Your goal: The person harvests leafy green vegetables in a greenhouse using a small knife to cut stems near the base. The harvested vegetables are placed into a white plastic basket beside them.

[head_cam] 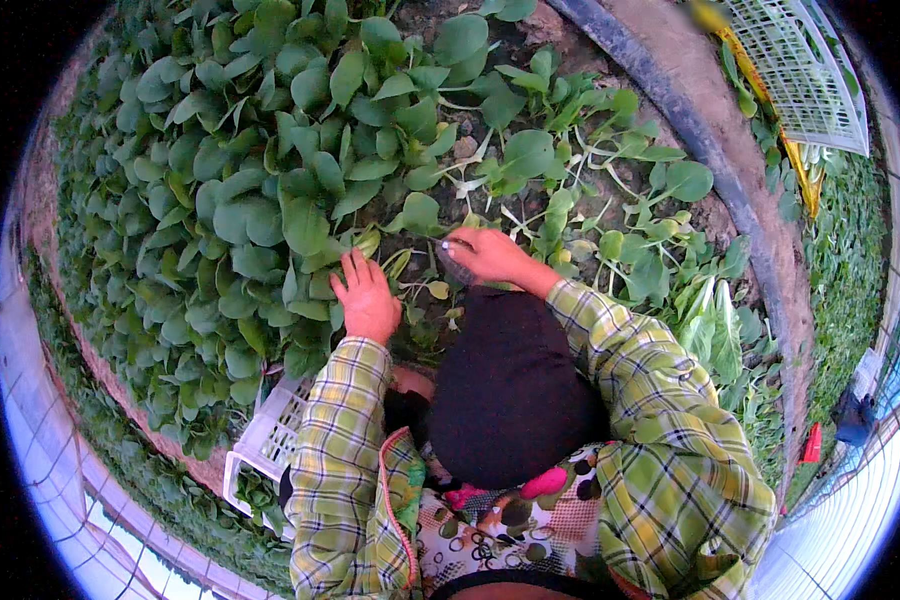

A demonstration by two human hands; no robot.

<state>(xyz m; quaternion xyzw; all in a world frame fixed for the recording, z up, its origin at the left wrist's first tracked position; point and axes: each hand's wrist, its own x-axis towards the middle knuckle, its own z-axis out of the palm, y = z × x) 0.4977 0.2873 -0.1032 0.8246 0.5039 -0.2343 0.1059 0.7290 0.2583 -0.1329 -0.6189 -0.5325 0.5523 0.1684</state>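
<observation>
My left hand (367, 296) rests with its fingers extended and slightly apart against the leafy greens (304, 225) at the edge of the dense planting; its thumb is hidden. Just right of it, low over the soil, my right hand (495, 255) is closed around a thin-bladed tool, apparently a knife (454, 264), partly covered by the fingers. A thin dark line runs left from that hand towards a pale green leaf (367, 241) by my left fingertips. Small yellowing plants (439, 289) stand between the hands.
Loose greens and cut stems (570, 157) lie to the right. A dark hose (690, 112) curves along the dirt path. White plastic crates stand at lower left (270, 435) and upper right (802, 75), the latter beside a yellow strip (772, 112). My dark-covered knee (510, 382) is below the hands.
</observation>
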